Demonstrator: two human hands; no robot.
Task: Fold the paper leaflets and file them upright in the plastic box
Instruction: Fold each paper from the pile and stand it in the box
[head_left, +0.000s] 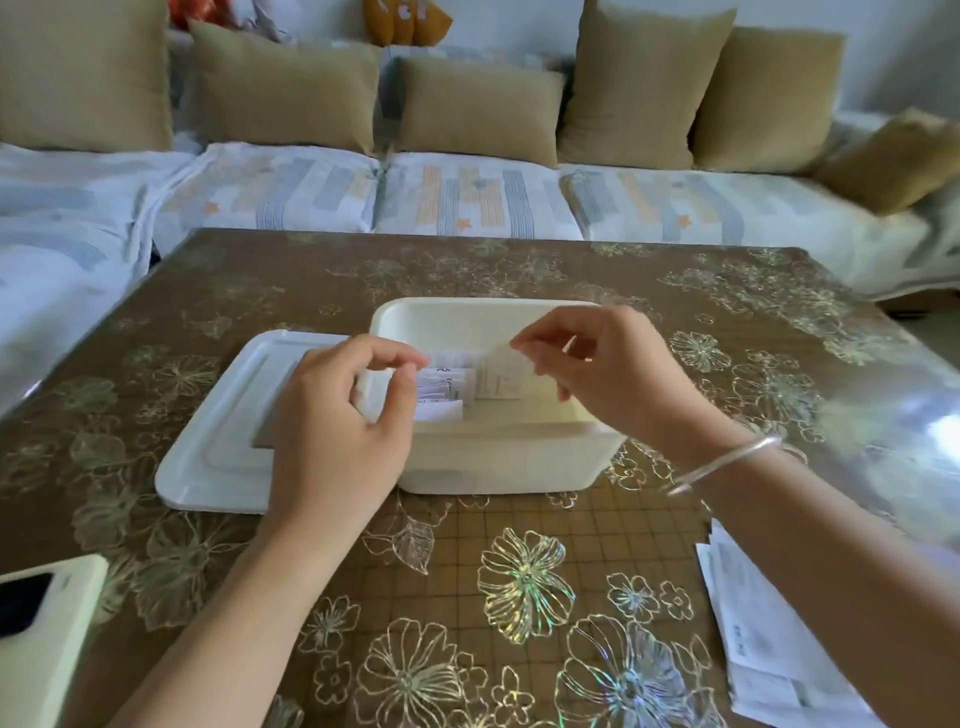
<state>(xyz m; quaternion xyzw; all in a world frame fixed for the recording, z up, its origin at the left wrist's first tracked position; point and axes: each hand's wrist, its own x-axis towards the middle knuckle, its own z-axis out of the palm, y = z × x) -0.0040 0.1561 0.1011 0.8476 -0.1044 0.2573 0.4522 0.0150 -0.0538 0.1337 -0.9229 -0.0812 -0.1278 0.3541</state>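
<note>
Mid-tabletop, over the open plastic box (498, 462): right hand (608, 379) pinches the top edge of a folded leaflet (506, 376) between thumb and forefinger. The sheet is upright, its lower edge down inside the box. Left hand (337, 421) hovers above the box's left wall, fingers loosely curled, thumb and forefinger close together, nothing seen between them. Filed leaflets (444, 389) stand in a row at the box's left end; the held one is just beside them on the right.

Judged step: seating this leaflet. Best lowered straight to the floor of the box, flush against the row, then let go. The left hand could steady the row. No support shows on the row's right side, so slumping looks a risk.

Around: phone (31, 623) at the near left corner. Loose unfolded leaflets (753, 649) lie at the near right edge, partly under the right forearm, so more remain to fold. Box lid (218, 415) lies flat just beside the box's left side, beneath the left hand, out of the leaflet's path. Beyond the far edge, a sofa (467, 197) with tan cushions (478, 109).
</note>
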